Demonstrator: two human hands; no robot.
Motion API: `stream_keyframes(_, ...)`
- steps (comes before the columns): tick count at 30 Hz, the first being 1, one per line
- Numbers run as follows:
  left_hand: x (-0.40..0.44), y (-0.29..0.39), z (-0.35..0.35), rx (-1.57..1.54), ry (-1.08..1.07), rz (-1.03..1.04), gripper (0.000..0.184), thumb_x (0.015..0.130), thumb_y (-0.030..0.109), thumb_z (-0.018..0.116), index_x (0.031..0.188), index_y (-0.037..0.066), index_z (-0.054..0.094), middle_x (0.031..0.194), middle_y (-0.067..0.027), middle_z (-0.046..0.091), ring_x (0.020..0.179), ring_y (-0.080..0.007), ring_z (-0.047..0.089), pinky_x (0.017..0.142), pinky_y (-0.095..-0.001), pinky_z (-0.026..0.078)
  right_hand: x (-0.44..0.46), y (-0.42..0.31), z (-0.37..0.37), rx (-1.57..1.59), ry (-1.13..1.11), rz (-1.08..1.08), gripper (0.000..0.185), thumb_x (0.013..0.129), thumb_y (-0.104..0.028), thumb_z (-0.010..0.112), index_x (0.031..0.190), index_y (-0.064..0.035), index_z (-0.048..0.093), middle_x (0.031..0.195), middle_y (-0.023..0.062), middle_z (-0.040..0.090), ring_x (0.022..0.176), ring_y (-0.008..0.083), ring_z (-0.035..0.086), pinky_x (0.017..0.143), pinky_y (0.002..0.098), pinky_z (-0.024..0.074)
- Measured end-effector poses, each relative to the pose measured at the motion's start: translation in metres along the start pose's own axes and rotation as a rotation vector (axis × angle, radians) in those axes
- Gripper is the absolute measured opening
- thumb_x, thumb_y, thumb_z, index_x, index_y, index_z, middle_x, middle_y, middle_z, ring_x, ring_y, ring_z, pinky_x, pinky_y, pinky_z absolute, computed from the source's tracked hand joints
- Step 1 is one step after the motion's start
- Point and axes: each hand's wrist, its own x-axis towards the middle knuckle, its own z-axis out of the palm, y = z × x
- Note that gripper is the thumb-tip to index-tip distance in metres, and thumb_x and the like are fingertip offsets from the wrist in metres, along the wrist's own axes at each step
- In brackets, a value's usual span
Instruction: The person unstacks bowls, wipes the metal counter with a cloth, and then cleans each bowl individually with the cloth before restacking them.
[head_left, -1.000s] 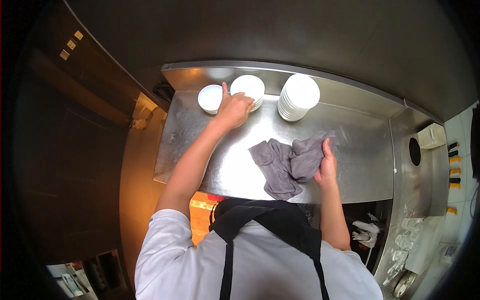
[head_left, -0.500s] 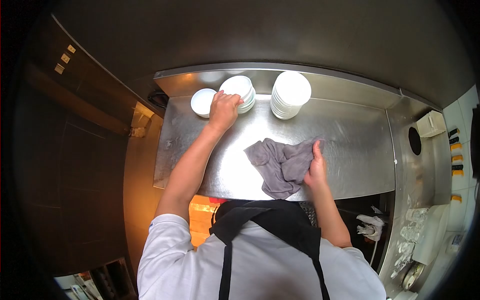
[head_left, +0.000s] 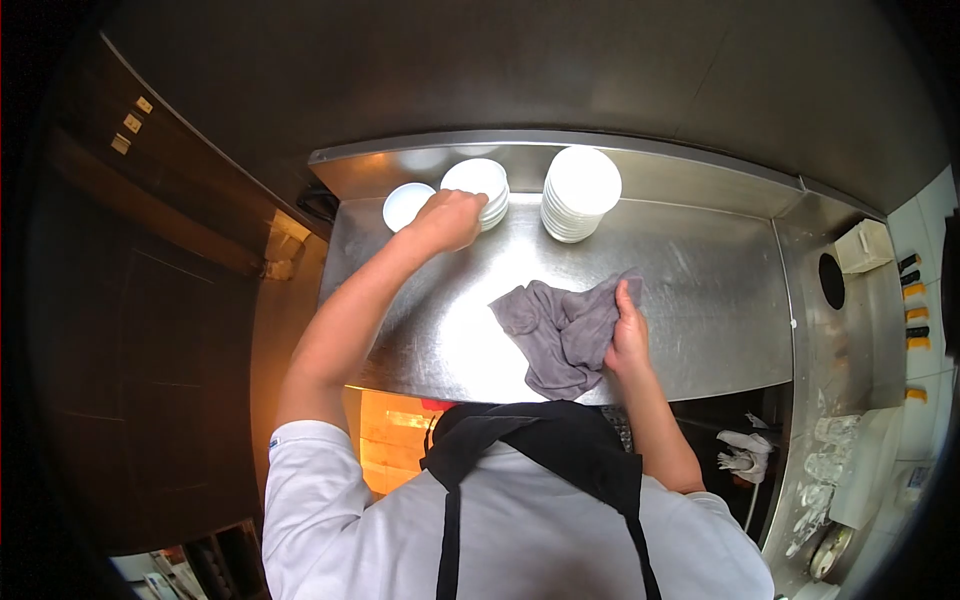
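Left hand (head_left: 448, 221): against middle bowl stack (head_left: 476, 177); finger grip unclear.
Right hand (head_left: 627, 340): fingers hold grey cloth (head_left: 562, 332).
Stack risk: sideways nudge might topple it.

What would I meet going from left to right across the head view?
Small pale wall plates → leftmost white bowl → shorter white stack → taller white stack → right hand → white box → yellow handles.

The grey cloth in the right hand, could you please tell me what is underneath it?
The steel counter shows beyond the grey cloth and to its left. What lies directly beneath is covered by its folds and cannot be seen.
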Motion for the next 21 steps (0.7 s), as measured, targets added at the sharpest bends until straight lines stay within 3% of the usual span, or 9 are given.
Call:
stream_keyframes(5, 0.007, 0.002, -0.013, 0.066, -0.120, -0.019, 0.023, 0.079, 0.004, 0.054, 0.097, 0.000, 0.067, 0.090, -0.0254, 0.068, 0.088, -0.0402, 0.067, 0.082, -0.0467, 0.053, 0.000, 0.000, 0.001, -0.014, 0.002, -0.017, 0.053, 0.094, -0.042, 0.061, 0.119, 0.0034, 0.054, 0.115, 0.0184, 0.063, 0.105, 0.0312, 0.065, 0.094, 0.0466, 0.0517)
stream_keyframes(11, 0.006, -0.005, -0.003, 0.074, -0.063, 0.052, 0.019, 0.079, 0.000, 0.053, 0.093, -0.001, 0.065, 0.084, -0.0259, 0.067, 0.083, -0.0402, 0.067, 0.076, -0.0477, 0.054, 0.002, 0.000, -0.002, -0.005, 0.008, 0.021, 0.056, 0.094, -0.044, 0.061, 0.119, 0.0059, 0.053, 0.115, 0.0200, 0.063, 0.105, 0.0325, 0.064, 0.094, 0.0467, 0.0520)
stream_keyframes(14, 0.005, -0.016, 0.008, 0.048, 0.008, 0.095, 0.015, 0.077, 0.003, 0.058, 0.091, -0.003, 0.060, 0.078, -0.0244, 0.066, 0.079, -0.0412, 0.067, 0.073, -0.0494, 0.054, 0.002, 0.001, 0.002, -0.025, 0.004, -0.020, 0.058, 0.094, -0.045, 0.060, 0.119, 0.0071, 0.052, 0.114, 0.0205, 0.063, 0.105, 0.0325, 0.064, 0.094, 0.0465, 0.0521)
stream_keyframes(18, -0.006, -0.020, 0.002, -0.170, 0.280, 0.078, 0.011, 0.083, 0.004, 0.054, 0.091, -0.003, 0.057, 0.087, -0.0277, 0.064, 0.084, -0.0428, 0.063, 0.075, -0.0477, 0.051, 0.000, 0.002, 0.003, -0.039, 0.006, -0.079, 0.060, 0.095, -0.049, 0.056, 0.122, 0.0040, 0.051, 0.116, 0.0176, 0.063, 0.105, 0.0313, 0.064, 0.092, 0.0450, 0.0523)
stream_keyframes(21, -0.029, 0.002, -0.022, -0.505, 0.491, -0.056, 0.015, 0.092, 0.011, 0.054, 0.096, -0.003, 0.059, 0.083, -0.0199, 0.064, 0.077, -0.0312, 0.064, 0.071, -0.0381, 0.049, 0.001, 0.004, 0.002, -0.023, 0.071, -0.222, 0.064, 0.096, -0.053, 0.051, 0.129, 0.0015, 0.048, 0.121, 0.0139, 0.059, 0.108, 0.0273, 0.060, 0.093, 0.0417, 0.0504)
